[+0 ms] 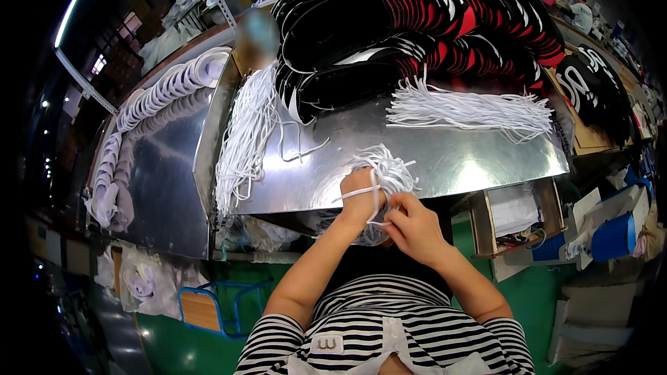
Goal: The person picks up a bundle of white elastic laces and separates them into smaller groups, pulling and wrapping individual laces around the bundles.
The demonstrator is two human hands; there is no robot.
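Observation:
At the near edge of the metal table [333,160], my left hand [360,198] is closed around a bundle of white laces [390,169], whose looped ends stick up past the fist. One lace crosses the bundle and hangs down toward my right hand [417,228]. Close beside the left, that right hand is closed with thumb and forefinger pinched at the hanging lace. A long heap of white laces [250,142] drapes over the table's left edge, with a few loose strands trailing right. Another bunch of white laces [469,112] lies flat at the right.
Stacked black, red and white shoe uppers [417,21] fill the table's far side. On the left metal table [163,167] stand rows of nested white curved pieces [174,87]. An open drawer [517,215] juts out at right. A blue-framed stool [215,307] stands low left.

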